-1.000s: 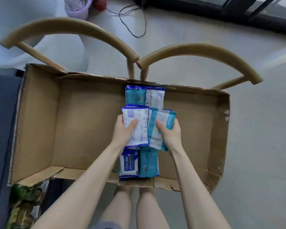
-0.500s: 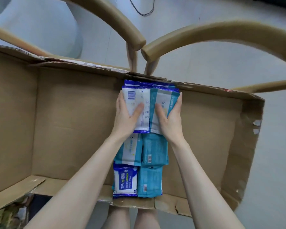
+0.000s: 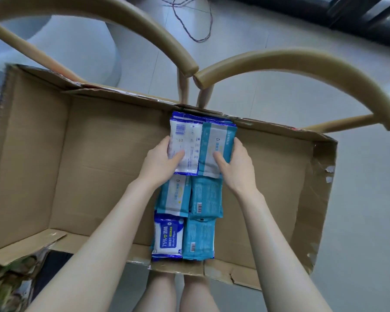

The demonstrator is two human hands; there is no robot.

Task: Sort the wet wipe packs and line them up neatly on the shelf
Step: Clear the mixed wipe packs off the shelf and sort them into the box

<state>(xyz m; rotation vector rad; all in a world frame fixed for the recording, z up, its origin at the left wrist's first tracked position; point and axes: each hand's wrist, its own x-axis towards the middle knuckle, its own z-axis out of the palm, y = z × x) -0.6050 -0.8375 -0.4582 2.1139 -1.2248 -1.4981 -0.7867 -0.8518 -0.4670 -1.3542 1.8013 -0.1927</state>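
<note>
Grey floor (image 3: 358,199) — cardboard box (image 3: 99,165), wipe packs (image 3: 205,197)

Left hand (image 3: 160,161) gripping white pack (image 3: 185,140), thumb lying on top, fingers wrapping left edge. Right hand (image 3: 236,167) gripping teal pack (image 3: 216,143) same way, fingers curling round right edge. Both packs sitting side by side, touching, against far wall of box (image 3: 99,154), resting on other packs there. Nearer: pale pack (image 3: 175,197) lying beside middle teal pack (image 3: 206,194); alcohol pack (image 3: 168,237) lying beside near teal pack (image 3: 198,239) at near edge. Chair backs (image 3: 302,61) curving beyond box; cable (image 3: 189,25) trailing across floor.
</note>
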